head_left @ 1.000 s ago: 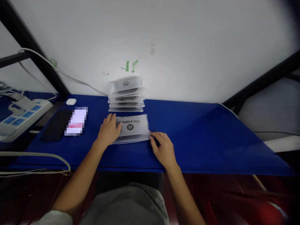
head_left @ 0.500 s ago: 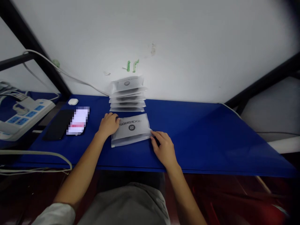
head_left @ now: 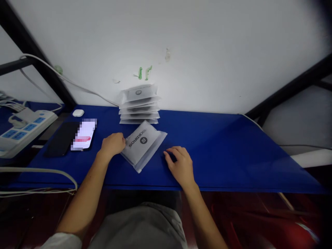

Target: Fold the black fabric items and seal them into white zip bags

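Observation:
A frosted zip bag (head_left: 140,143) with dark ROCKBROS lettering and a round logo lies turned at an angle on the blue table. My left hand (head_left: 114,143) is closed on its left edge, the fingertips partly hidden. To the right of the bag, my right hand (head_left: 180,164) rests on the table with nothing in it, the thumb apart from the curved fingers. Behind the bag, against the wall, stands a stack of several similar frosted bags (head_left: 138,103), overlapping each other.
At left lie a lit phone (head_left: 84,135), a dark phone-like slab (head_left: 62,138) and a small white case (head_left: 78,113). A white power strip (head_left: 28,129) with plugs is farther left. White cables (head_left: 52,169) cross the front left edge. The wall (head_left: 207,62) borders the blue table (head_left: 233,155).
The bag has turned, its right side swinging away from me and its zip edge now slanting. My left hand has shifted left and nearer; my right hand has let go of the bag.

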Action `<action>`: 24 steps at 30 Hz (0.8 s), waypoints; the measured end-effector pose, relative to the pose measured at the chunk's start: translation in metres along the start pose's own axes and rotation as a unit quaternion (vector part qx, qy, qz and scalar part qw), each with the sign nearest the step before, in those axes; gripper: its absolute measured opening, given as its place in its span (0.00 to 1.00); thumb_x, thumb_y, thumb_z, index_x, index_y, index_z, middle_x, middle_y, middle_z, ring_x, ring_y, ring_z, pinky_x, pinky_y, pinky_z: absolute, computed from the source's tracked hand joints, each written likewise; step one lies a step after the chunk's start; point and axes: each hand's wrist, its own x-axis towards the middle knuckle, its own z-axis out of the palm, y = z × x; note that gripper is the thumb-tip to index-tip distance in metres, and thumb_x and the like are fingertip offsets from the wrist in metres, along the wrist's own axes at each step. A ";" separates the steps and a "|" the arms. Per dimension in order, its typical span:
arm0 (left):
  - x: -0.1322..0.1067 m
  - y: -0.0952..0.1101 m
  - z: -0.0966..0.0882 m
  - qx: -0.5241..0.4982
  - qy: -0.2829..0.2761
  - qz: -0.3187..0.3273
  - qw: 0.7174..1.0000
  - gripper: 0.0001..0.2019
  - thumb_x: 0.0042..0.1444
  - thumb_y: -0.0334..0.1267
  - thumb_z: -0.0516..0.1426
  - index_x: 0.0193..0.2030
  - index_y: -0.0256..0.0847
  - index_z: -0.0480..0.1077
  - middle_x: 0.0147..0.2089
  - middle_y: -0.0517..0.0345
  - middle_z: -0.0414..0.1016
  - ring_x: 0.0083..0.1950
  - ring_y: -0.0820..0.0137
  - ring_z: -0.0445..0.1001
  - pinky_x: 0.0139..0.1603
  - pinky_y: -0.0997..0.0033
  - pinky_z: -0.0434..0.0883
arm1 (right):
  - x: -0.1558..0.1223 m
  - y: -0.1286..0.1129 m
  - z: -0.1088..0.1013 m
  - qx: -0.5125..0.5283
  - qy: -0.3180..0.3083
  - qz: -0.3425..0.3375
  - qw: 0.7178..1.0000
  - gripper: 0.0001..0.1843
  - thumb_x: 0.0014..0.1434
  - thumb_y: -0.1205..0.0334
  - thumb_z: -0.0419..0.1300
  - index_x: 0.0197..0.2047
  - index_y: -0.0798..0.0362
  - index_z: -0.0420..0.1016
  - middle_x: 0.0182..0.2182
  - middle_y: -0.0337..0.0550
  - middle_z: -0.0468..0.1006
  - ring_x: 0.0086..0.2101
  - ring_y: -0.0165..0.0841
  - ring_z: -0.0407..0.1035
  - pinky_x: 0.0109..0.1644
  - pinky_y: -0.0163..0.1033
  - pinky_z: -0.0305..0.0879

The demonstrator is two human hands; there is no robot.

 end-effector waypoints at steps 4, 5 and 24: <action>0.004 0.004 0.000 -0.051 -0.006 0.050 0.997 0.16 0.57 0.39 0.50 0.49 0.41 0.72 0.49 0.47 0.77 0.51 0.56 0.74 0.49 0.60 0.69 | 0.006 -0.014 0.004 0.063 -0.041 0.022 0.997 0.12 0.62 0.59 0.53 0.39 0.52 0.77 0.36 0.47 0.79 0.38 0.38 0.71 0.45 0.45 0.67; 0.006 0.006 0.001 -0.066 -0.003 0.066 0.996 0.18 0.58 0.41 0.49 0.53 0.41 0.70 0.52 0.48 0.76 0.53 0.58 0.73 0.50 0.62 0.68 | 0.007 -0.018 0.006 0.075 -0.050 0.038 0.995 0.12 0.62 0.59 0.53 0.40 0.52 0.77 0.36 0.47 0.79 0.38 0.38 0.71 0.45 0.45 0.67; 0.009 0.012 0.006 -0.222 -0.065 0.106 0.967 0.22 0.53 0.48 0.56 0.50 0.36 0.72 0.40 0.48 0.79 0.40 0.60 0.77 0.39 0.66 0.70 | 0.016 -0.023 0.013 0.101 -0.096 0.204 0.969 0.18 0.57 0.50 0.56 0.41 0.54 0.78 0.29 0.45 0.77 0.30 0.36 0.70 0.35 0.41 0.65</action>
